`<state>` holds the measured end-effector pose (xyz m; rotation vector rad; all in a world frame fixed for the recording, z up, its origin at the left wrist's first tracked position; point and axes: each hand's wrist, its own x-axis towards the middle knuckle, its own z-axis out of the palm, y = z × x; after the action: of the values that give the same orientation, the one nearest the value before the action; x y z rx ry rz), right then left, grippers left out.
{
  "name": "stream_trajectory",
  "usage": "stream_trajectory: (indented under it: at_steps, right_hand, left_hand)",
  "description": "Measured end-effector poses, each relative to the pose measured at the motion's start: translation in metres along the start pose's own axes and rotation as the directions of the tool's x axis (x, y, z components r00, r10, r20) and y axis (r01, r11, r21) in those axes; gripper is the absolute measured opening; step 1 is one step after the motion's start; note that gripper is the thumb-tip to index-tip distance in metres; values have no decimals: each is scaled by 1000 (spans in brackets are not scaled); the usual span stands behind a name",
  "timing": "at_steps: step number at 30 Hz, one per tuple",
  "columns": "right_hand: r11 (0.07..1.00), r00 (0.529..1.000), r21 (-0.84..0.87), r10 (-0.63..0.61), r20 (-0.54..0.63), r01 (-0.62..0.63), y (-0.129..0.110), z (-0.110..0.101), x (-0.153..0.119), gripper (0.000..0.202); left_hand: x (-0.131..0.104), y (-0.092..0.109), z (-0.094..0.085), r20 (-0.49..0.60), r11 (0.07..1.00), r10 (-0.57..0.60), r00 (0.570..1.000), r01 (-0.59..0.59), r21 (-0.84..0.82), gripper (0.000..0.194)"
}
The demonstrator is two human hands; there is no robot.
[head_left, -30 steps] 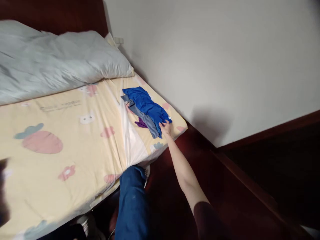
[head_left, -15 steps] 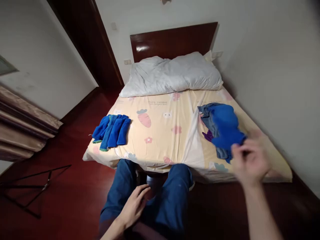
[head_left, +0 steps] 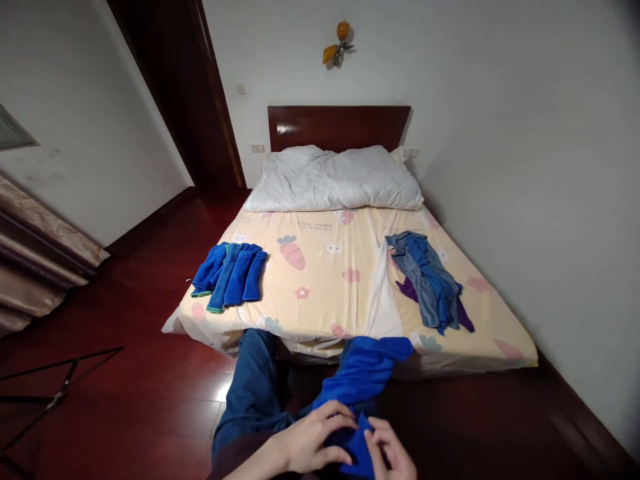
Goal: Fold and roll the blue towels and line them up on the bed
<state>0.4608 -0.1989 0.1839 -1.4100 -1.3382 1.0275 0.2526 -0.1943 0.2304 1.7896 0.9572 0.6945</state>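
A bright blue towel (head_left: 367,370) lies across my right thigh, its far end reaching the edge of the bed. My left hand (head_left: 320,437) has its fingers curled onto the near end of the towel. Pinched between the thumb and fingers of my right hand (head_left: 393,455) is the same near end, a corner of it folded up between the two hands. On the bed's left side several folded blue towels (head_left: 235,273) lie side by side. To the right is a loose heap of grey-blue cloths (head_left: 423,277), with a purple cloth (head_left: 465,316) partly under it.
The bed (head_left: 320,300) has a cream patterned sheet, with a white quilt (head_left: 335,180) against the dark headboard (head_left: 340,127). A black metal stand (head_left: 63,390) is on the floor at left, near curtains (head_left: 40,260). A white wall (head_left: 525,187) runs along the right.
My right hand has brought the blue towel from the heap on the right down onto my lap. My left hand has moved right onto it. The view has tilted up.
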Motion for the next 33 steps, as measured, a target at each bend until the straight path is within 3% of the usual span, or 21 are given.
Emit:
stream_trajectory:
  at_steps: [3,5,7,10,12,14,17,20,23,25,27,30,33]
  right_hand:
    - [988,977,33,-151,151,148,-35,-9,35,34]
    - [969,933,61,-249,261,241,-63,8,49,29]
    - [948,875,87,-315,368,305,-88,42,50,21]
    - [944,811,91,-321,490,319,-111,105,34,9]
    - [946,784,84,-309,539,314,-117,142,18,5]
    - [936,741,99,-329,585,338,-118,166,3,8]
    - [927,644,87,-319,695,366,-113,173,-6,16]
    - [934,566,-38,-182,804,355,-99,157,1,28]
    - [908,517,-169,-59,854,384,-72,140,12,39]
    - [877,477,-240,15,879,416,-49,136,13,36]
    - [846,441,-304,92,893,437,-25,138,8,25]
    - [839,456,-366,162,875,403,3,147,-2,15]
    - [904,492,-341,181,851,258,17,152,-5,13]
  left_hand:
    - [-6,-5,-1,-69,998,55,996,-55,0,69]
    - [-14,-10,-7,-182,997,60,981,-69,-42,69]
    - [-26,-16,-16,-323,993,19,946,-56,-106,67]
    - [-58,-28,-32,-535,977,-113,837,-5,-213,60]
    - [-85,-37,-45,-622,968,-183,761,29,-248,38]
    - [-113,-44,-56,-683,967,-224,695,70,-246,17]
    - [-148,-54,-69,-732,959,-277,622,129,-253,21]
    - [-167,-62,-75,-758,949,-307,576,130,-286,17]
    - [-172,-69,-81,-820,946,-317,476,95,-310,22]
    - [-170,-72,-85,-855,942,-331,399,84,-325,31]
    - [-166,-72,-90,-872,938,-343,350,84,-335,39]
    - [-156,-69,-99,-875,936,-351,333,92,-340,44]
    - [-144,-67,-108,-867,932,-361,343,111,-345,48]
